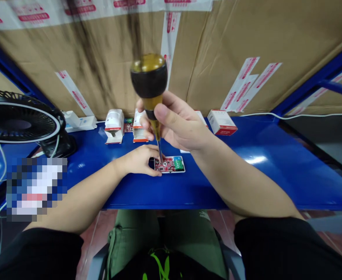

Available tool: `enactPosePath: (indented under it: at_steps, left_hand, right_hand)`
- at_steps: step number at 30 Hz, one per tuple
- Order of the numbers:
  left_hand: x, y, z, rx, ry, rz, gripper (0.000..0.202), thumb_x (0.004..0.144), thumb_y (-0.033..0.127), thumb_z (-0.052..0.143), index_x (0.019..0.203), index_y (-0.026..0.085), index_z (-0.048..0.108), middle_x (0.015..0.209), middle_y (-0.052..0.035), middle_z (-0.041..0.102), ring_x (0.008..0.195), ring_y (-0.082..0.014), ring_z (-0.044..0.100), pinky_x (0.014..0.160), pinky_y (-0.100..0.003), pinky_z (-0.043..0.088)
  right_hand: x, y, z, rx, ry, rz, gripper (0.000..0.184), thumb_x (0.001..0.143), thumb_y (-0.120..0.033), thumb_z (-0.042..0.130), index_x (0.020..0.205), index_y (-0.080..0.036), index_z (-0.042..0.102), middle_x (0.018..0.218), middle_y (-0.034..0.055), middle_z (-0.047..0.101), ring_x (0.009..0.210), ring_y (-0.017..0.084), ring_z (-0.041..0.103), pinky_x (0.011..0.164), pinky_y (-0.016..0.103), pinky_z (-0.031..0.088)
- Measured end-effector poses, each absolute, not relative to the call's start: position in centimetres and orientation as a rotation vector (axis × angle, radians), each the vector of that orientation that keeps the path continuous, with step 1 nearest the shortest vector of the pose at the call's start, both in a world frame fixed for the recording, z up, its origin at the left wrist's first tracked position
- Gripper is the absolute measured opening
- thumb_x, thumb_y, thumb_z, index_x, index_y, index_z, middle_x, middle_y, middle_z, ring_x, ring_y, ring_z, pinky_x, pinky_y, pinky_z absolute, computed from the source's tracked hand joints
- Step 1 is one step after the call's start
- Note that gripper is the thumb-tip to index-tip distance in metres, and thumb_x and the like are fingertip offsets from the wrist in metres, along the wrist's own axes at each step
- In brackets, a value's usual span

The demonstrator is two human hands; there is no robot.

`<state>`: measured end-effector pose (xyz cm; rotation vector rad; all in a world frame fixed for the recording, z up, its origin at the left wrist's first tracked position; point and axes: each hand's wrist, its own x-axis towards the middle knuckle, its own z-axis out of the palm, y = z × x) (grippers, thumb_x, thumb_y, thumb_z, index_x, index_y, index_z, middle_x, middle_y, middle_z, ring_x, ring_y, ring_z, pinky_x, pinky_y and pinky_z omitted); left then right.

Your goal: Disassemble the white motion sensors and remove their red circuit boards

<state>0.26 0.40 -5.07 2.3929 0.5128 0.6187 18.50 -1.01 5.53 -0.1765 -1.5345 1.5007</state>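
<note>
Right hand (177,124) nearest, grip pinching screwdriver (150,83) handle, tip on circuit board (171,164) near front edge of surface (261,163). Left hand (140,159): grip apparently pinching board's left end. Light, stiff, fragile; take by edges.

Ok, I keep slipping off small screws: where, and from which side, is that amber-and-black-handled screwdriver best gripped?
Probably the slim amber neck below the bulbous black grip of the amber-and-black-handled screwdriver, pinched from the right as the right hand does. The tool stands nearly upright, tip on the red circuit board, and the left hand steadies that board from the left.
</note>
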Motion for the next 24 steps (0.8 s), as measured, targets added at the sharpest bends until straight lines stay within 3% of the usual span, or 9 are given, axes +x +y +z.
enactPosePath:
  at_steps: [2,5,9,13,17,21,24]
  left_hand:
    - [0.2,0.4,-5.1,2.396,0.517,0.62,0.027,0.082,0.034,0.097,0.096,0.017,0.082,0.11,-0.0119,0.082,0.102,-0.0289,0.08,0.097,-0.044,0.063]
    - [0.3,0.3,-5.0,2.396,0.54,0.621,0.027,0.08,0.035,0.098,0.095,0.018,0.082,0.107,-0.0109,0.082,0.101,-0.0292,0.079,0.096,-0.044,0.063]
    - [0.4,0.3,-4.9,2.389,0.544,0.608,0.025,0.082,0.035,0.096,0.092,0.019,0.081,0.106,-0.0104,0.082,0.102,-0.0292,0.079,0.096,-0.044,0.063]
    - [0.3,0.3,-5.0,2.413,0.548,0.603,0.027,0.082,0.037,0.096,0.096,0.018,0.082,0.111,-0.012,0.082,0.102,-0.0291,0.079,0.095,-0.044,0.064]
    - [0.2,0.3,-5.0,2.417,0.543,0.607,0.029,0.082,0.036,0.097,0.1,0.017,0.083,0.11,-0.0123,0.082,0.101,-0.0285,0.079,0.095,-0.044,0.065]
    - [0.2,0.3,-5.0,2.404,0.533,0.619,0.027,0.081,0.034,0.097,0.098,0.019,0.083,0.11,-0.0116,0.082,0.101,-0.0282,0.079,0.096,-0.045,0.066]
    - [0.3,0.3,-5.0,2.405,0.536,0.617,0.027,0.081,0.034,0.097,0.098,0.019,0.083,0.11,-0.0118,0.082,0.101,-0.0287,0.079,0.096,-0.045,0.066]
  right_hand:
    - [18.6,-0.6,5.8,-0.181,-1.561,1.566,0.041,0.105,-0.061,0.07,0.12,-0.024,0.063,0.093,-0.0027,0.06,0.076,0.011,0.059,0.057,0.022,0.049]
    - [18.4,-0.6,6.0,-0.136,-1.531,1.647,0.051,0.107,-0.071,0.062,0.118,-0.021,0.063,0.076,-0.0055,0.053,0.062,0.01,0.051,0.048,0.02,0.04]
    - [18.0,-0.9,5.5,-0.085,-1.421,1.598,0.045,0.102,-0.066,0.072,0.114,-0.027,0.052,0.068,-0.0115,0.045,0.05,0.007,0.034,0.043,0.018,0.029]
    - [18.7,-0.2,5.3,-0.162,-1.489,1.505,0.045,0.094,-0.048,0.089,0.116,-0.029,0.055,0.084,-0.0081,0.052,0.063,0.008,0.049,0.049,0.019,0.041]
    - [19.4,0.5,6.1,-0.235,-1.515,1.579,0.042,0.101,-0.062,0.076,0.118,-0.025,0.065,0.088,-0.0041,0.061,0.069,0.01,0.057,0.055,0.022,0.051]
    - [19.0,0.3,6.1,-0.249,-1.453,1.654,0.057,0.101,-0.079,0.064,0.12,-0.025,0.067,0.069,-0.0082,0.05,0.05,0.008,0.043,0.042,0.022,0.034]
    - [18.4,0.0,5.4,-0.281,-1.366,1.597,0.052,0.095,-0.075,0.076,0.118,-0.031,0.059,0.065,-0.0121,0.043,0.045,0.008,0.032,0.04,0.022,0.025]
